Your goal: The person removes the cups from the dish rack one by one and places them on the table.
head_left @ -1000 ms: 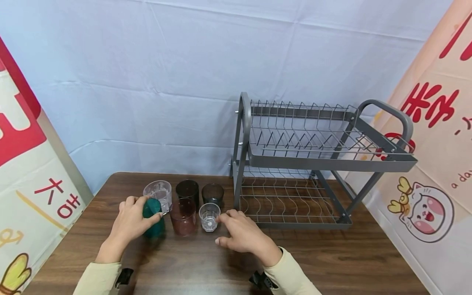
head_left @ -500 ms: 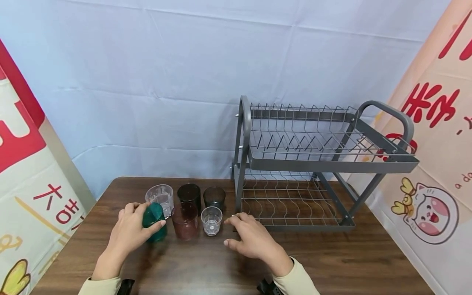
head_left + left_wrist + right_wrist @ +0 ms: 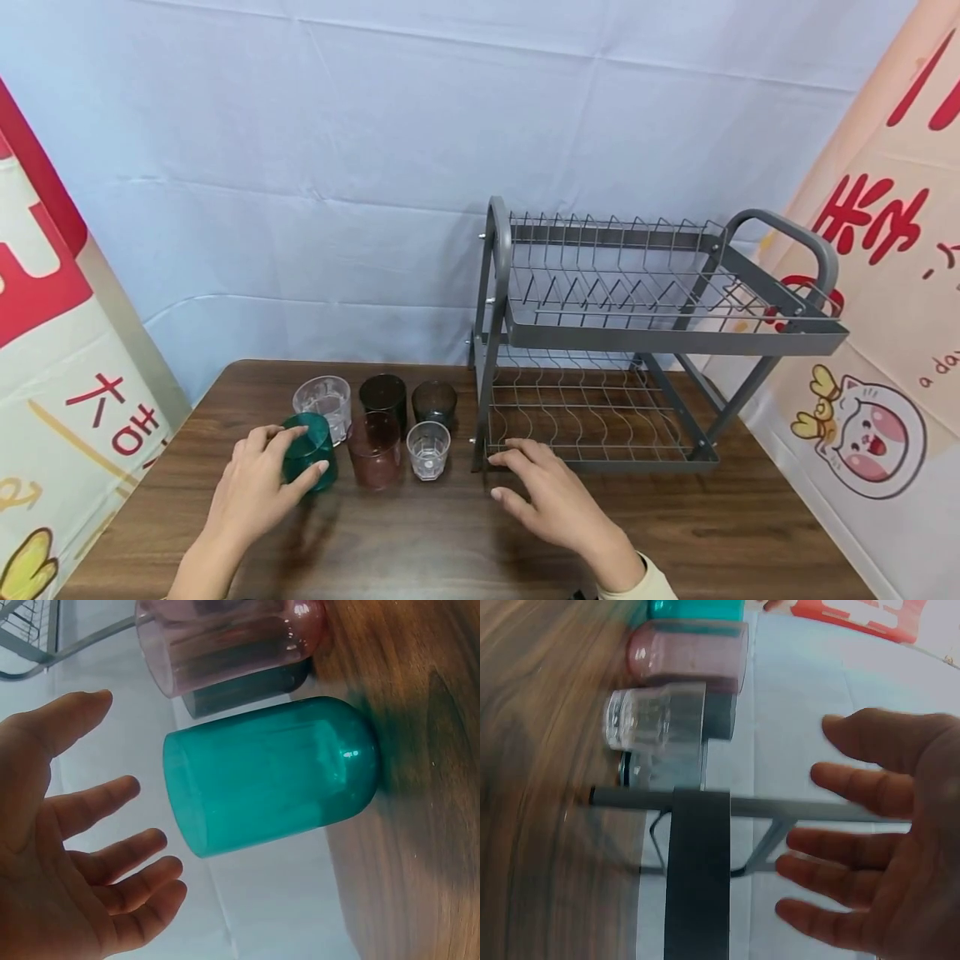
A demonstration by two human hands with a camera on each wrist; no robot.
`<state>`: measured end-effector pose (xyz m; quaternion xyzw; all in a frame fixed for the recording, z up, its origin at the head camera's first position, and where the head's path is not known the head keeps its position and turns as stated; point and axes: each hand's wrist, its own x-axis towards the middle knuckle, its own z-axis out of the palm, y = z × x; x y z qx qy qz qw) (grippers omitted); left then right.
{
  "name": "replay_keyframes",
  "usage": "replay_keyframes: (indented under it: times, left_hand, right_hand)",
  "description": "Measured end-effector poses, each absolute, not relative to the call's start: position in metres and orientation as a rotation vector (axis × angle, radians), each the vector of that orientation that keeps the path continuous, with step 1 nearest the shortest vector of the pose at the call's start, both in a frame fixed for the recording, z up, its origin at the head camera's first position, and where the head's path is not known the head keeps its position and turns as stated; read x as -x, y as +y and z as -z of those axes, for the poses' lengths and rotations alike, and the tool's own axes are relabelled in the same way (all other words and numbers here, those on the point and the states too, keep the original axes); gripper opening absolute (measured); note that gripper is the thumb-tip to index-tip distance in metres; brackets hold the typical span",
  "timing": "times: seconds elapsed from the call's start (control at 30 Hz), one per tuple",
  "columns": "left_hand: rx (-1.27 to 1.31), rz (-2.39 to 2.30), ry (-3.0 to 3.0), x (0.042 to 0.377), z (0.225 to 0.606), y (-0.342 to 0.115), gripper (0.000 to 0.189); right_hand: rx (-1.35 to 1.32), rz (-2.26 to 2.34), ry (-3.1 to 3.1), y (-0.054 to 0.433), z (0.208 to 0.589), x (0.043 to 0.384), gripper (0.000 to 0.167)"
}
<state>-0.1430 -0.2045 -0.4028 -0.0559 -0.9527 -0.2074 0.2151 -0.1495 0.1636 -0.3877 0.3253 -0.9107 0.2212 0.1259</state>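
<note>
My left hand point(image 3: 251, 483) hovers beside and above a teal glass point(image 3: 270, 776), its fingers spread. In the left wrist view a gap shows between the fingertips and the rim of that upright glass. Right of it stands a pink glass point(image 3: 376, 454), then a small clear faceted glass point(image 3: 429, 451). Behind these are a larger clear glass point(image 3: 322, 400), a black glass point(image 3: 383, 396) and a smoky dark glass point(image 3: 435, 404). My right hand point(image 3: 555, 500), fingers apart and holding nothing, is over the table by the rack's front left corner.
A grey two-tier dish rack point(image 3: 675, 337) with wire shelves stands on the right of the brown wooden table point(image 3: 420, 546). Pale cloth point(image 3: 322, 183) hangs behind the table. Printed banners point(image 3: 862, 400) flank both sides.
My left hand has let go of the teal glass, which now stands upright after being slightly tilted. My right hand has moved right, away from the small clear glass.
</note>
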Motion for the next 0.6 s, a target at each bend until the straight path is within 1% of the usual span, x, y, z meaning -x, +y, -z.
replay_keyframes:
  times: [0.17, 0.37, 0.6]
  left_hand:
    - [0.194, 0.551, -2.603, 0.136, 0.401, -0.202, 0.054]
    - [0.255, 0.572, -2.544, 0.125, 0.404, -0.201, 0.043]
    - [0.244, 0.589, -2.544, 0.110, 0.411, -0.198, 0.036]
  right_hand:
    - [-0.918, -0.625, -2.543, 0.180, 0.389, 0.147, 0.032]
    - [-0.889, -0.557, -2.524, 0.195, 0.396, 0.144, 0.029]
    - [-0.750, -0.496, -2.558, 0.216, 0.411, 0.135, 0.032]
